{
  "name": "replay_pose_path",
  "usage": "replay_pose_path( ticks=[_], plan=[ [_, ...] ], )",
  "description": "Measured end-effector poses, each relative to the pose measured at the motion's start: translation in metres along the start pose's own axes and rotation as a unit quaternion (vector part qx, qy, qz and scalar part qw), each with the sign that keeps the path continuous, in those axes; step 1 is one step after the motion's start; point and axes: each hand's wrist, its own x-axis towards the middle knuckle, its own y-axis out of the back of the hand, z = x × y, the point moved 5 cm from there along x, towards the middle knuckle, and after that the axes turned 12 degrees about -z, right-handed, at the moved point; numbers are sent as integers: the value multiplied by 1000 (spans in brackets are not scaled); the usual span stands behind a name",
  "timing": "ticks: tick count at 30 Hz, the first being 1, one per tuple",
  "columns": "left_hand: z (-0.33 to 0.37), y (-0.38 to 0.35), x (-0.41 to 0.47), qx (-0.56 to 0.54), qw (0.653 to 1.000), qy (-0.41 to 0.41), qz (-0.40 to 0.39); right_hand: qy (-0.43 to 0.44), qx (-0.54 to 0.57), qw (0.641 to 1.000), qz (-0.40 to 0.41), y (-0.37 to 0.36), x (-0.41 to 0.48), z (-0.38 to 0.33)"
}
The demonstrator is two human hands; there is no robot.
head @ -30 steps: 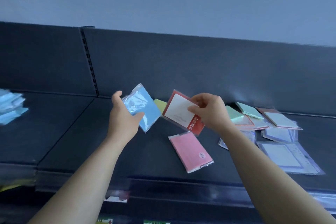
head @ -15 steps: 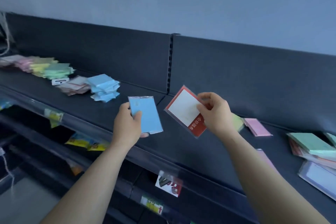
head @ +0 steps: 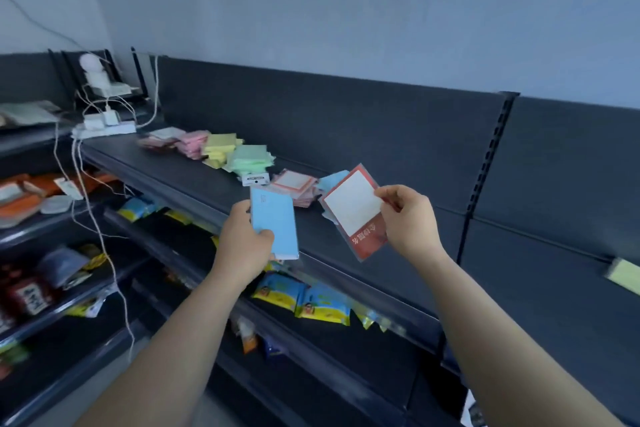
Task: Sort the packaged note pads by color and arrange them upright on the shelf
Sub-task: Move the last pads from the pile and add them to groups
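Blue pad point(head: 275, 222) sits in our left hand point(head: 244, 243), thumb across its lower face and fingers wrapped round the left edge, out over the front lip of the shelf point(head: 194, 180). Red-bordered pad point(head: 353, 208) hangs tilted from our right hand point(head: 410, 218), pinched at its upper right corner between thumb and fingertips.

Both are in clear film. We judge them light, thin and fairly stiff as blocks. The film looks slick, so a corner pinch may let a pack swing or slide. Gripping across two opposite edges with the thumb on the face should hold better. They don't look fragile, though corners could bend.

Sorted piles lie flat along the shelf: pink pile point(head: 194, 144), yellow pile point(head: 221, 149), green pile point(head: 249, 158), then red-bordered pile point(head: 294, 184) and blue pile point(head: 334, 178) just behind the held packs. We see none upright. Packs this thin will likely tip on edge, so lean them on the back panel point(head: 346, 121) or on neighbours. A stray yellow pad point(head: 623, 272) lies well apart at far right.
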Motion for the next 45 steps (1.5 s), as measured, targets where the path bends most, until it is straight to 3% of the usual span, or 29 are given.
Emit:
replay_pose_path(
  ticks=[11,19,30,38,45],
  plan=[
    [-46,75,73,12,999,-13,42,-43,35,998,-26,-99,62,-10],
    [-60,79,125,-43,997,-22,68,-9,49,997,63,-82,116,-14],
    [-71,77,190,-110,992,-65,13,-51,-15,988,146,-78,149,-8],
    [-83,114,243,-115,987,-85,-70,-81,-41,977,194,-132,158,-25],
    [-106,174,283,-100,988,-88,-79,-81,-29,977,194,-203,179,-54]
  ],
)
